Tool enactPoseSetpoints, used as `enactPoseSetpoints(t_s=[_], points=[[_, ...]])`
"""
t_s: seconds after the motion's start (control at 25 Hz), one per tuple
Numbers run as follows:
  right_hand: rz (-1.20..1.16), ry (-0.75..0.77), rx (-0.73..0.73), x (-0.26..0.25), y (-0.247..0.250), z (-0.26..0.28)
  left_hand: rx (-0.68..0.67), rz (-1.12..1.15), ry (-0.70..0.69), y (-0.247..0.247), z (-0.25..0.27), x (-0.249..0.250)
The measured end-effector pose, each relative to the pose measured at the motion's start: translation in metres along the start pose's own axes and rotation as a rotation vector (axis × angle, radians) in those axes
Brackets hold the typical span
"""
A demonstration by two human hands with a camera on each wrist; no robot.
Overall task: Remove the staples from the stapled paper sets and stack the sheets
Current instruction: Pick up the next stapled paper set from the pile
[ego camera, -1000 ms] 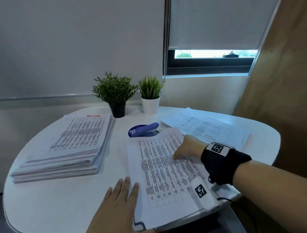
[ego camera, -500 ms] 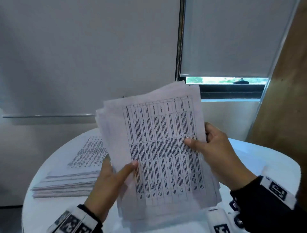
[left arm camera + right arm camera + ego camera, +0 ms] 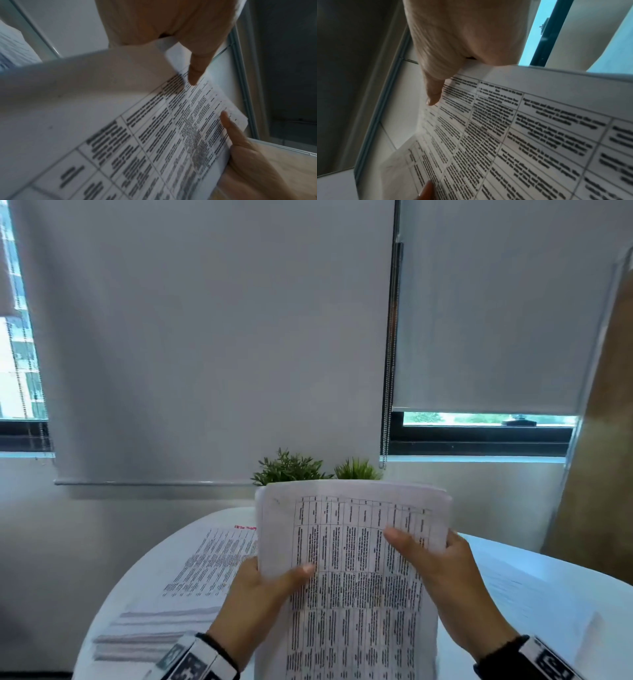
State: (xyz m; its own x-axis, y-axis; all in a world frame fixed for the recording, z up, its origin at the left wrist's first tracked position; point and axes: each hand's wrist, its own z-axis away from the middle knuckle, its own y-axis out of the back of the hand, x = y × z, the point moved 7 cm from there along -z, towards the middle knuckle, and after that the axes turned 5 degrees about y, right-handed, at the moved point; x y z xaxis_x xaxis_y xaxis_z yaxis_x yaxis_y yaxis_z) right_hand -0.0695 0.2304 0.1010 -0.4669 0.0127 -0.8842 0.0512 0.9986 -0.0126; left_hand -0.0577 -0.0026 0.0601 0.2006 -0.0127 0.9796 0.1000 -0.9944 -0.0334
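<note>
I hold a thick bundle of printed sheets upright above the white table, its top edge bowed. My left hand grips the bundle's left edge, thumb across the printed table on the front. My right hand grips the right edge, thumb on the front too. The left wrist view shows the same sheets with my left thumb pressed on them and the right hand's thumb opposite. In the right wrist view the sheets fill the frame under my right thumb. No staple shows.
A tall stack of printed paper lies on the table's left. More loose sheets lie on its right. Two potted plants stand behind the bundle at the wall. A wooden panel rises at the right.
Both hands lifted the bundle off the table and raised it upright. Since half a second ago the fanned sheets have been squared together and sit lower in view.
</note>
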Motion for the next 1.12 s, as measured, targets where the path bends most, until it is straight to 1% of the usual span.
enactPoseSetpoints(t_s=[0.08,0.2,0.28,0.36,0.44,0.52,0.6,0.64,0.68,0.72,0.76,0.8,0.84,0.88,0.92,0.96,1.0,1.04,1.12], points=[[-0.008,-0.035,-0.014,0.003,-0.003,-0.001,0.049,-0.004,-0.007,0.002,-0.001,-0.004],[-0.008,0.016,-0.031,-0.010,-0.004,-0.007,0.082,0.028,-0.031,0.006,-0.006,0.004],[-0.028,0.032,-0.030,-0.015,-0.001,-0.009,0.046,0.039,-0.043,0.007,-0.009,0.007],[-0.032,-0.013,-0.025,-0.006,0.000,-0.008,-0.019,0.007,-0.036,0.001,-0.003,0.001],[0.031,-0.034,-0.010,0.004,0.000,-0.004,-0.001,-0.048,-0.040,-0.001,0.001,-0.007],[0.125,0.040,0.056,-0.005,0.005,-0.005,0.043,-0.074,-0.091,0.001,0.001,-0.005],[0.328,0.199,0.095,-0.035,0.015,-0.011,0.047,-0.136,-0.173,0.002,-0.001,0.010],[0.490,0.315,0.065,-0.055,0.016,-0.012,0.034,-0.182,-0.213,0.001,-0.002,0.022],[0.674,0.445,-0.008,-0.075,0.010,-0.013,-0.001,-0.247,-0.275,-0.002,-0.001,0.038],[0.818,0.540,-0.102,-0.088,0.002,-0.013,-0.049,-0.348,-0.369,-0.006,0.001,0.053],[0.884,0.565,-0.210,-0.096,-0.006,-0.014,-0.105,-0.476,-0.471,-0.013,0.004,0.066],[0.855,0.521,-0.308,-0.097,-0.011,-0.016,-0.148,-0.595,-0.572,-0.018,0.007,0.074],[0.762,0.453,-0.395,-0.094,-0.015,-0.016,-0.179,-0.700,-0.630,-0.022,0.008,0.081],[0.674,0.421,-0.436,-0.090,-0.015,-0.017,-0.201,-0.763,-0.633,-0.022,0.007,0.081],[0.622,0.435,-0.407,-0.088,-0.012,-0.017,-0.213,-0.787,-0.580,-0.017,0.006,0.080],[0.579,0.450,-0.336,-0.087,-0.004,-0.016,-0.210,-0.769,-0.507,-0.008,0.005,0.077],[0.506,0.429,-0.249,-0.082,0.009,-0.016,-0.199,-0.723,-0.420,0.003,0.004,0.075],[0.427,0.380,-0.162,-0.074,0.022,-0.017,-0.168,-0.626,-0.330,0.019,0.003,0.070],[0.261,0.232,-0.034,-0.049,0.043,-0.015,-0.089,-0.343,-0.204,0.049,0.002,0.056]])
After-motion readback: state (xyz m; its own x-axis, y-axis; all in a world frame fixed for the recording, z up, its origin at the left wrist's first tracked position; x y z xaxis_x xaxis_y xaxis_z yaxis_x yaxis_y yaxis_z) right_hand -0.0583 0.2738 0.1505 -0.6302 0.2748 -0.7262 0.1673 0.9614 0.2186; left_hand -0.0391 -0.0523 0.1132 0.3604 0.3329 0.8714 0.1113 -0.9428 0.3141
